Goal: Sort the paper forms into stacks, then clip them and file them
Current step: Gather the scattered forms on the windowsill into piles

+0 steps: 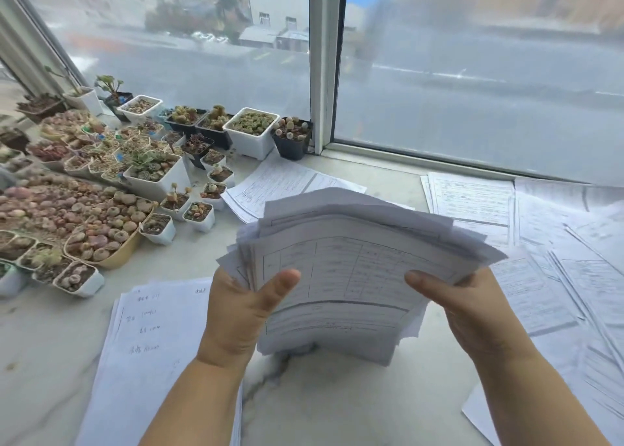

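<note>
Thick uneven stack of forms (354, 260), gridded top sheet, edges fanned, bowed upward

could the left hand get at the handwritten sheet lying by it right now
Probably not at once: the left hand grips the bundle of forms together with the right hand. The handwritten sheet lies uncovered on the counter beside that wrist, so letting go should leave an open path.

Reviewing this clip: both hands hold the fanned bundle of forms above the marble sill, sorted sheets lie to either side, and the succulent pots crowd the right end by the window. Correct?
Not quite. The succulent pots crowd the left end of the marble sill, not the right, as the head view shows. The rest holds: the left hand and right hand hold the fanned bundle of forms, and sorted sheets lie to either side.
</note>
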Available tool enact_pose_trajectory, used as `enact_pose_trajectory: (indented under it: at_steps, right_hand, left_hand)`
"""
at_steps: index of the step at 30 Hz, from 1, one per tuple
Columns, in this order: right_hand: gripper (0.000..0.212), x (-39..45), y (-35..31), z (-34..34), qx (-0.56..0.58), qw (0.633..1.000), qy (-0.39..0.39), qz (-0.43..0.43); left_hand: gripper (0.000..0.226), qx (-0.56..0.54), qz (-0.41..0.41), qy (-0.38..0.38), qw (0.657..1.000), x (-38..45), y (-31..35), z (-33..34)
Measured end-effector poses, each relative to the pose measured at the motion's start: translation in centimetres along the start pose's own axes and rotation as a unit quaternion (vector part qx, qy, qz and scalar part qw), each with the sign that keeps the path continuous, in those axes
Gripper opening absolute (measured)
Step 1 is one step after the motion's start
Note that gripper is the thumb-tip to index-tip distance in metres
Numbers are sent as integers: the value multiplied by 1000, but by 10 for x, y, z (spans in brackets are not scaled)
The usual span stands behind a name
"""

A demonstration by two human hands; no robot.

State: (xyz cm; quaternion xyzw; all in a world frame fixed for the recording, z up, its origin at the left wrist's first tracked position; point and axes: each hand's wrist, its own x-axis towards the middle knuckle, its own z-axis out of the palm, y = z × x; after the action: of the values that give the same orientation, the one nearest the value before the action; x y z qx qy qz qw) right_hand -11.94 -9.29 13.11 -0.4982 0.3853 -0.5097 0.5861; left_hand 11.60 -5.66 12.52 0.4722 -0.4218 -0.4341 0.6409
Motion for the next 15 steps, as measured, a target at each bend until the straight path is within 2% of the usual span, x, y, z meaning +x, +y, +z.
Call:
enact_pose_trajectory:
  at_steps: [5,8,10,13,15]
  right_hand:
    - [41,2,-25,5,-37,998,-33,-26]
    - [34,2,-29,7,-52,997,-34,-38]
    - [34,2,-24,4,-44,998,-22,-38]
    - [34,-6,-2,-3,-64,998,1,19]
    - [32,-10,16,-6,-126,989,12,73]
  left_hand:
    - [54,4,9,-14,1000,4,12,7]
    - [56,20,14,14,1000,3,13,9]
    - [45,37,11,32,999,2,10,4]
    - [26,67,-39,0,997,-6,-5,-3]
    - [17,91,-99,-13,991,-13,-21,-8]
